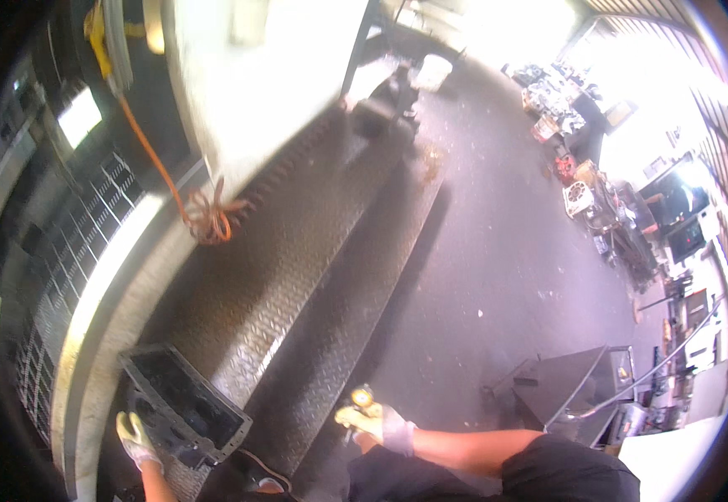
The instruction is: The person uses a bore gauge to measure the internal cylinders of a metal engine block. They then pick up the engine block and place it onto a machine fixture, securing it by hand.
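While my right hand (380, 425) is gripping a small dial gauge (363, 396), my left hand (136, 437) is hanging loosely open, apparently grasping nothing, beside the dark metal part (186, 400) lying on the tread-plate step (297, 284); I'm probably preparing a check, calling for steadying that part

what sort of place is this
Probably a mechanical workshop: a coiled orange hose or cable hangs at left, a raised tread-plate surface runs ahead, and assorted machine parts are heaped along the right.
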`<state>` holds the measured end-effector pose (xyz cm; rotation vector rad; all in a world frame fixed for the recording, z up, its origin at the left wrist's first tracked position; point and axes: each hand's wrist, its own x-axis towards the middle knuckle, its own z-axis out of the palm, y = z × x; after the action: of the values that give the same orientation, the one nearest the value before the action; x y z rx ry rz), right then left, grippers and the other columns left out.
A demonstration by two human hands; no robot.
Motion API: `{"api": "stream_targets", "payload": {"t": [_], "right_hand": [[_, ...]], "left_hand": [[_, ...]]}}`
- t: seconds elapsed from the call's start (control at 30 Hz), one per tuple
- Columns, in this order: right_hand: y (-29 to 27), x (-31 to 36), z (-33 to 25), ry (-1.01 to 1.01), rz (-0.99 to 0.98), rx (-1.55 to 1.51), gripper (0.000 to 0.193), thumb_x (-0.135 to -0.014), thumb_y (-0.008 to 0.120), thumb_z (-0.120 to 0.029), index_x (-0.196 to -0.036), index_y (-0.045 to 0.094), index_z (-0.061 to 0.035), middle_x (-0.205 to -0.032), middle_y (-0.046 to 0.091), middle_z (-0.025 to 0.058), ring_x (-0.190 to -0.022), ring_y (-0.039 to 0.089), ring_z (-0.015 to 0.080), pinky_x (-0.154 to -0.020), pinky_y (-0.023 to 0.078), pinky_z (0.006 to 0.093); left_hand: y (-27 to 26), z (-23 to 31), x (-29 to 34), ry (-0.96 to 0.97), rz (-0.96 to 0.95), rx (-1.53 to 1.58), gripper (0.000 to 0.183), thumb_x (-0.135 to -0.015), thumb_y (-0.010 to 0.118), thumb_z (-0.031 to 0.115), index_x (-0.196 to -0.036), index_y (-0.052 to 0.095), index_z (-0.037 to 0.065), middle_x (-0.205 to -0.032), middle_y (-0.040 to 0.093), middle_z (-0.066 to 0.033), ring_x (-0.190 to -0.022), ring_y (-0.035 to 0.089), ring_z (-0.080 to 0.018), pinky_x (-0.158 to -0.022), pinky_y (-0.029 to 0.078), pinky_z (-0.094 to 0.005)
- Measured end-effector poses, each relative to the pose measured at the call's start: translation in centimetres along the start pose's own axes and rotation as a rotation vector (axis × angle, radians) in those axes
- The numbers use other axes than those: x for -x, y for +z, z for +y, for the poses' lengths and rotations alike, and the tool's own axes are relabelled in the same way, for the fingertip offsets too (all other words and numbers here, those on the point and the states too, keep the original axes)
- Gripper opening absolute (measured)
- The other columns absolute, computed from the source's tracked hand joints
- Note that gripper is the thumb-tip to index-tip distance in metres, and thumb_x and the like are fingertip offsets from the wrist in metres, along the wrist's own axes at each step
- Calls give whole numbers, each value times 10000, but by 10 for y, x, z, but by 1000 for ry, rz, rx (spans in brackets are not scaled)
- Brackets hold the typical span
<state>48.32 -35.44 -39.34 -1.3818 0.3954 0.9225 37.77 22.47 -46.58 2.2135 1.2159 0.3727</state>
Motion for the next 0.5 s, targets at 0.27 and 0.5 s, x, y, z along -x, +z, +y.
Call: {"api": "stream_targets", "payload": {"t": [0.27, 0.5], "right_hand": [[1, 57, 30, -86, -231, -185, 274, -1083, 675, -250, -1229, 750, -30, -1106, 760, 19, -953, 668, 64, -804, 524, 205], [114, 98, -48, -401, -690, 406, 258, -1089, 639, -218, -1239, 762, -47, -1187, 765, 41, -1158, 683, 131, -1021, 537, 303]], "left_hand": [[-100, 179, 196, 237, -380, -15, 376, -955, 799, 344, -1125, 778, 9, -1023, 792, -149, -917, 739, -287, -843, 584, -427], [-163, 290, 345, 672, -248, -154, 232, -819, 775, 308, -841, 808, 80, -849, 773, -155, -785, 736, -334, -743, 592, -463]]}}
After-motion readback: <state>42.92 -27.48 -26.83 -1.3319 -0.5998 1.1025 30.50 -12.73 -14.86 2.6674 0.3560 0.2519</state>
